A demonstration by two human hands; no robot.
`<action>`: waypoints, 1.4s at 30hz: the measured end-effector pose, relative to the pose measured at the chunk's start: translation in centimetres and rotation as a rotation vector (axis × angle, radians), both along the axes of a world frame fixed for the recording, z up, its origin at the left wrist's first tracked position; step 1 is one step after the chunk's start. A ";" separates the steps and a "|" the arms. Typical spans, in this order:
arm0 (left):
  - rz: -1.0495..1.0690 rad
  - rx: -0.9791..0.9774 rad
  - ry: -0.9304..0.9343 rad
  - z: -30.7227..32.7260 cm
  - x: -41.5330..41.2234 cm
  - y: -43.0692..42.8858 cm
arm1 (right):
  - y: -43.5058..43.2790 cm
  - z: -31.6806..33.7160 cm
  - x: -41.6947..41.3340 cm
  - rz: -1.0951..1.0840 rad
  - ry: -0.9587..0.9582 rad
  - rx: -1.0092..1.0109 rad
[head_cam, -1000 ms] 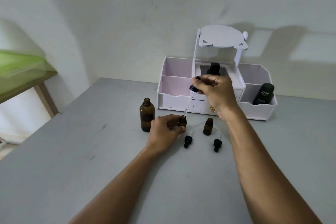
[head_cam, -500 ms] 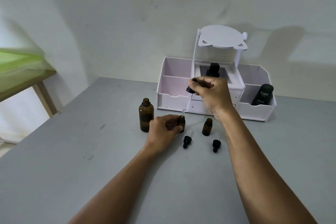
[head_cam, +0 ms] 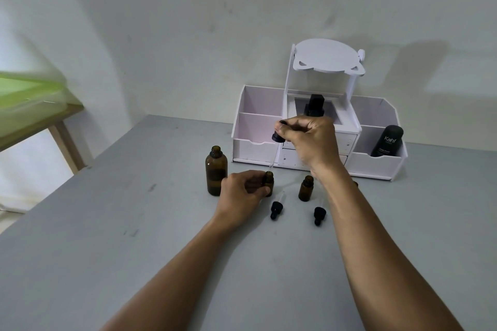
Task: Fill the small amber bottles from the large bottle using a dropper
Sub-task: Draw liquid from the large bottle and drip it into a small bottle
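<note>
Hardly anything has shifted since a second ago: my right hand has only eased the dropper a touch to the left, tip still over the bottle.

Nearest me, two loose black caps (head_cam: 276, 209) lie on the grey table (head_cam: 134, 223). Just past them my left hand (head_cam: 242, 193) is curled round the small bottle (head_cam: 268, 181), fingers on its body, neck left free. It looks light and easy to tip, with slick glass, so I judge that holding the body low is right. A second small bottle (head_cam: 306, 188) stands open just beside it, and the big bottle (head_cam: 216, 174) stands uncapped just behind my left hand.

Above, my right hand (head_cam: 309, 142) pinches the dropper (head_cam: 278, 138) by its black rubber top, thumb and fingertips closed on it. The thin glass stem slants down and ends just above the held bottle's mouth, not yet in. That stem looks fragile, so I'd grip the rubber only and squeeze gently.

Farthest back stands the white organiser (head_cam: 255, 148) with a black tube (head_cam: 387, 142) in it.
</note>
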State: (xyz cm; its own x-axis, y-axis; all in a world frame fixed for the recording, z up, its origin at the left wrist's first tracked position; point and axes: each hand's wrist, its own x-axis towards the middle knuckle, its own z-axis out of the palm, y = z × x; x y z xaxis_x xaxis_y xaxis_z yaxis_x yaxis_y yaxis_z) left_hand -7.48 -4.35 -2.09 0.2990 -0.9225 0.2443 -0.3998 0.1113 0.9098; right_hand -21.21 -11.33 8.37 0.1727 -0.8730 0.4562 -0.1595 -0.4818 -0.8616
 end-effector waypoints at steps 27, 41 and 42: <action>0.222 -0.258 -0.218 1.4 0.8 3.0 | 2.1 3.2 0.7 0.005 -0.224 -0.058; 0.136 -0.168 0.185 0.6 9.4 2.9 | 2.3 2.1 6.5 0.059 -0.353 0.030; 0.100 -0.154 0.199 0.6 9.4 2.8 | 2.2 1.8 6.7 0.057 -0.330 0.035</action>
State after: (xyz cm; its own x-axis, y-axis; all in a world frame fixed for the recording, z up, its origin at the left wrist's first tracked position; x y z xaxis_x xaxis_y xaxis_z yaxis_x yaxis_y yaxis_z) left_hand 1.93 -1.56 -1.53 0.4432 -0.8422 0.3069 -0.2309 0.2236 0.9469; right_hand -14.54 -9.15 10.21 0.0700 -0.8823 0.4655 0.1574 -0.4510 -0.8785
